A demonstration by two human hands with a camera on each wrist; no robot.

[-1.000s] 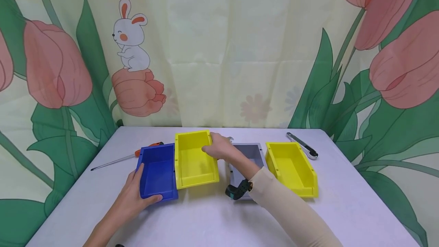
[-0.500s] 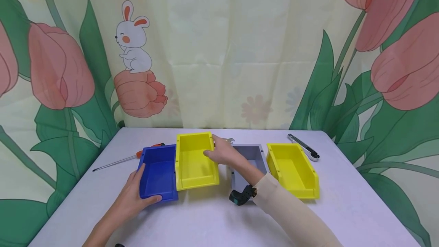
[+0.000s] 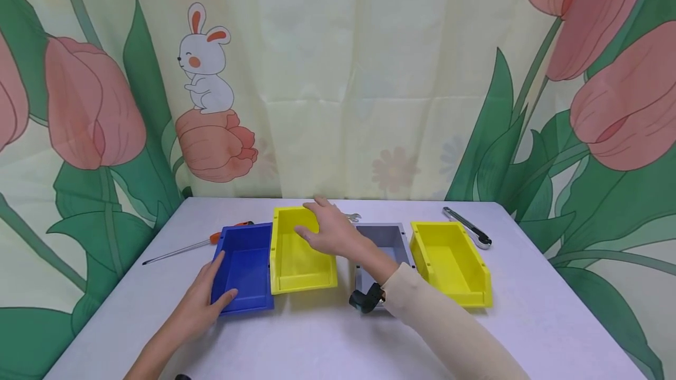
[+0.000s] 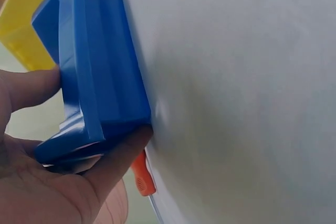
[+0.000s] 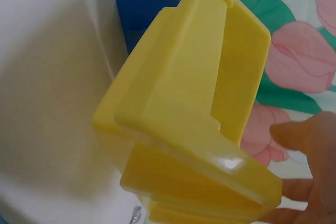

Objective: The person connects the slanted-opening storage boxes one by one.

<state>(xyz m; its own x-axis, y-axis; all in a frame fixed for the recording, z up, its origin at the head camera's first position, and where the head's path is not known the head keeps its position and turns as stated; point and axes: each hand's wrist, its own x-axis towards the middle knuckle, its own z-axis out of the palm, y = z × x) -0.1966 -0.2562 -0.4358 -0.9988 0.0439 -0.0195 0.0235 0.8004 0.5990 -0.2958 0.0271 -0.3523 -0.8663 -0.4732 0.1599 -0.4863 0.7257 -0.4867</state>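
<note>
My left hand [image 3: 198, 304] holds the near left corner of a blue storage bin [image 3: 245, 268]. In the left wrist view its thumb is on the bin's rim and a finger reaches under the bottom edge. Against the blue bin's right side stands a yellow storage bin [image 3: 303, 274], set slightly farther back. My right hand [image 3: 333, 230] is over this yellow bin's right rim, fingers spread and holding nothing. From the right wrist, its thumb [image 5: 294, 135] shows apart from the yellow wall, with other fingers partly hidden behind the bin.
A grey bin [image 3: 388, 236] lies partly under the right forearm, with a second yellow bin [image 3: 451, 268] to its right. An orange-handled screwdriver [image 3: 182, 249] is at left, a wrench [image 3: 352, 216] at the back, and a black-and-silver long tool [image 3: 470, 228] at back right.
My right hand has let go of the yellow bin's right rim and lifted, fingers spreading. My left thumb has slid left along the blue bin's front edge, and that bin has shifted slightly.
</note>
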